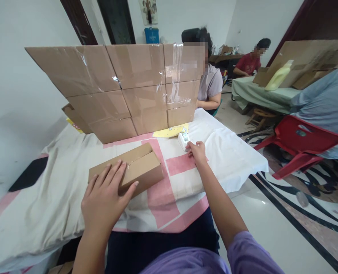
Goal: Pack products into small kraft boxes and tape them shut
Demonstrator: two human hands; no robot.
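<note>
A closed brown cardboard box (140, 167) lies at a slant on the cloth-covered table in front of me. My left hand (106, 190) rests on it, fingers spread flat over the top and thumb along the near side. Farther off to the right, my right hand (197, 151) is at the near edge of a small white holder (183, 139) with something pale green on top. Its fingers are bent together at that edge, and whatever is between them is too small to make out. Behind the holder lies a yellow patterned strip (170, 131).
A tall taped cardboard panel (146, 91) stands across the table's far side. At the left edge lies a flat black object (29, 174). A person (211, 83) sits behind the panel. A red plastic chair (302, 140) and a yellow bottle (278, 76) on another table are at right.
</note>
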